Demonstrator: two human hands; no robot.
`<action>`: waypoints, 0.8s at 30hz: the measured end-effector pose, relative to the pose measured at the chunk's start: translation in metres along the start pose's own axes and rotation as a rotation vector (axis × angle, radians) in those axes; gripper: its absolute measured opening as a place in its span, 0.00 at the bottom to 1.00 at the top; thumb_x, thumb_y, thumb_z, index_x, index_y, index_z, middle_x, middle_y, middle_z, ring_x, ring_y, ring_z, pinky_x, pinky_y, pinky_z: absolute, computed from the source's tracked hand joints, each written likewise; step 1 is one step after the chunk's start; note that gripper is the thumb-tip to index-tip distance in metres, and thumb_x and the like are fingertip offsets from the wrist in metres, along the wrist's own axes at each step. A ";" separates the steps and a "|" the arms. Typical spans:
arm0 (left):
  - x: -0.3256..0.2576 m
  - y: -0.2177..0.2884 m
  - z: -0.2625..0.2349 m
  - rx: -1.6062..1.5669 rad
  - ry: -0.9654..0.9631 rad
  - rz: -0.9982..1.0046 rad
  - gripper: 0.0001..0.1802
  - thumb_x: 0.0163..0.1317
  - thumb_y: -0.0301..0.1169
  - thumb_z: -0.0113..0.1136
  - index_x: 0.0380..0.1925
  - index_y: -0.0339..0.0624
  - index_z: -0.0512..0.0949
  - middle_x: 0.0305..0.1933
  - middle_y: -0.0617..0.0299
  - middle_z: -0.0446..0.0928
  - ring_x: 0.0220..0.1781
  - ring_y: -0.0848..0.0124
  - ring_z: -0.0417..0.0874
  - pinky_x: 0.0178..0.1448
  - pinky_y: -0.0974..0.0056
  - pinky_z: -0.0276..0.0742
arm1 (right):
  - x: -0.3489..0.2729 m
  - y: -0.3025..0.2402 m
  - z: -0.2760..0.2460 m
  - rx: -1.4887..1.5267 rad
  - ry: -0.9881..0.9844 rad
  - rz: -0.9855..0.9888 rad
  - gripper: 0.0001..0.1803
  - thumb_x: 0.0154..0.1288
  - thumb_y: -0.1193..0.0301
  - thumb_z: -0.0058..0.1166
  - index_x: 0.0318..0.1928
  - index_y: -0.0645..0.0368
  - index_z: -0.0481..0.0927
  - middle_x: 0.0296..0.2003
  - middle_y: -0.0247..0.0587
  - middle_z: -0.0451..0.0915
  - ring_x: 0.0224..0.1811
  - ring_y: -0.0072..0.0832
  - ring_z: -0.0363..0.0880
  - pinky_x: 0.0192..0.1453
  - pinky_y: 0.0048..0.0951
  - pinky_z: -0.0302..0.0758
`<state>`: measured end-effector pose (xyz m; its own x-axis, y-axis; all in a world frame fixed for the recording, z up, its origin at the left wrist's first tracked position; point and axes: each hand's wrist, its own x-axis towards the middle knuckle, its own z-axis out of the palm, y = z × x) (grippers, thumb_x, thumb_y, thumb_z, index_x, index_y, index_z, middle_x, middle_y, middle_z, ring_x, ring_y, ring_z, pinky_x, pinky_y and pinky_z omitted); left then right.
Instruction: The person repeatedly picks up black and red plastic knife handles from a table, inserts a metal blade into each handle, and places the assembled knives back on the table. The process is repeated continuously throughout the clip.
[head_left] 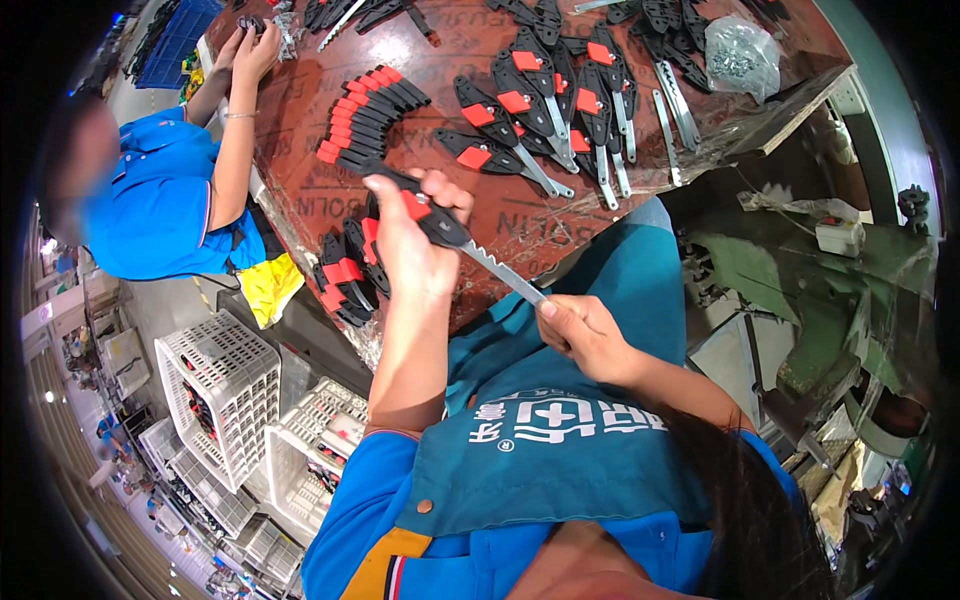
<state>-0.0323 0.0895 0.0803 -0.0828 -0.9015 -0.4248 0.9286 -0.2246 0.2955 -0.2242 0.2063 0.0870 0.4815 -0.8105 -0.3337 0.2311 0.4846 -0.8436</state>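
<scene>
My left hand (418, 240) is wrapped round the black body of a black-and-red tool with a notched metal bar (497, 268), thumb along its side. The bar slants down to the right, and my right hand (590, 338) pinches its far end. The tool is held over the near edge of the red-brown table (300, 110). Just beyond my left hand, black-and-red handle pieces (370, 115) lie in a curved row. To their right, several similar black tools with red patches and metal bars (535, 100) lie piled. More black-and-red pieces (345, 270) sit at the table's near left corner.
A clear bag of small metal parts (742, 60) lies at the table's right. Across the left corner, a co-worker in a blue shirt (160, 190) handles a small dark part. White plastic crates (225, 390) stand at lower left, and green machinery (790, 290) is on my right.
</scene>
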 end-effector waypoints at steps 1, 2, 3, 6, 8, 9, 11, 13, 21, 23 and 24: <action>-0.006 -0.011 0.006 0.125 -0.009 0.018 0.26 0.68 0.56 0.49 0.39 0.41 0.67 0.31 0.63 0.66 0.32 0.69 0.68 0.44 0.61 0.71 | 0.003 0.003 -0.001 -0.011 0.013 -0.022 0.25 0.80 0.59 0.36 0.24 0.59 0.63 0.19 0.29 0.61 0.21 0.20 0.57 0.26 0.25 0.59; -0.010 -0.019 0.008 0.168 0.004 0.013 0.25 0.68 0.56 0.49 0.39 0.43 0.68 0.32 0.64 0.66 0.34 0.70 0.68 0.45 0.61 0.70 | 0.008 0.008 -0.002 -0.023 0.026 -0.044 0.25 0.80 0.59 0.36 0.24 0.58 0.63 0.19 0.29 0.61 0.21 0.19 0.56 0.26 0.25 0.59; -0.010 -0.019 0.006 0.171 -0.007 0.011 0.25 0.68 0.56 0.49 0.40 0.43 0.68 0.33 0.64 0.66 0.34 0.70 0.68 0.46 0.61 0.70 | 0.011 0.013 -0.002 -0.035 0.038 -0.065 0.24 0.80 0.59 0.36 0.24 0.58 0.63 0.19 0.28 0.61 0.22 0.19 0.56 0.26 0.25 0.59; -0.012 -0.021 0.011 0.283 0.044 0.051 0.27 0.70 0.58 0.45 0.41 0.43 0.68 0.35 0.63 0.68 0.36 0.69 0.69 0.49 0.60 0.70 | 0.014 0.011 -0.004 0.068 0.034 -0.057 0.25 0.79 0.57 0.37 0.24 0.57 0.63 0.19 0.28 0.60 0.21 0.18 0.56 0.25 0.24 0.57; -0.014 -0.021 0.013 0.343 0.024 0.085 0.27 0.70 0.59 0.43 0.42 0.43 0.68 0.36 0.62 0.68 0.37 0.69 0.70 0.50 0.59 0.70 | 0.014 0.011 -0.003 0.208 0.007 -0.025 0.25 0.79 0.57 0.37 0.24 0.57 0.63 0.18 0.28 0.60 0.21 0.18 0.55 0.25 0.24 0.56; -0.015 -0.021 0.013 0.373 0.014 0.101 0.27 0.70 0.59 0.43 0.43 0.43 0.68 0.36 0.62 0.68 0.37 0.68 0.70 0.51 0.58 0.70 | 0.014 0.011 -0.002 0.302 -0.019 0.001 0.25 0.79 0.56 0.37 0.24 0.57 0.63 0.18 0.28 0.60 0.21 0.18 0.55 0.25 0.24 0.56; -0.016 -0.025 0.004 0.399 -0.069 0.089 0.28 0.70 0.59 0.43 0.45 0.44 0.68 0.37 0.62 0.69 0.37 0.68 0.70 0.51 0.57 0.71 | 0.014 0.010 0.006 0.427 -0.041 0.024 0.24 0.79 0.58 0.37 0.24 0.56 0.63 0.19 0.28 0.59 0.20 0.18 0.54 0.24 0.24 0.55; -0.023 -0.043 0.000 0.405 -0.105 0.033 0.28 0.70 0.60 0.42 0.46 0.44 0.68 0.37 0.62 0.69 0.37 0.68 0.70 0.51 0.57 0.71 | 0.021 0.010 0.019 0.041 0.155 -0.130 0.23 0.79 0.59 0.37 0.24 0.55 0.61 0.19 0.27 0.57 0.21 0.18 0.52 0.24 0.23 0.54; -0.030 -0.026 0.019 0.288 -0.183 -0.175 0.36 0.70 0.59 0.42 0.59 0.37 0.66 0.52 0.57 0.72 0.49 0.61 0.76 0.57 0.55 0.74 | 0.023 -0.003 0.002 0.373 0.007 -0.100 0.23 0.79 0.58 0.37 0.24 0.55 0.60 0.20 0.27 0.58 0.21 0.17 0.52 0.24 0.22 0.53; -0.033 -0.030 0.013 0.389 -0.201 -0.015 0.36 0.69 0.59 0.43 0.58 0.36 0.67 0.50 0.55 0.74 0.48 0.61 0.78 0.56 0.53 0.76 | 0.022 -0.006 0.006 0.397 0.004 -0.094 0.23 0.79 0.58 0.37 0.24 0.55 0.60 0.20 0.27 0.58 0.21 0.17 0.52 0.24 0.21 0.53; -0.033 -0.032 0.007 0.440 -0.210 0.065 0.36 0.69 0.59 0.43 0.58 0.35 0.67 0.49 0.55 0.75 0.47 0.61 0.79 0.56 0.52 0.78 | 0.023 -0.007 0.008 0.376 0.005 -0.084 0.23 0.79 0.58 0.37 0.24 0.55 0.60 0.20 0.27 0.58 0.21 0.17 0.52 0.24 0.21 0.53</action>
<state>-0.0619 0.1240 0.0912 -0.1433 -0.9637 -0.2252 0.6970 -0.2598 0.6683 -0.2077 0.1872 0.0889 0.4441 -0.8535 -0.2727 0.5636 0.5027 -0.6555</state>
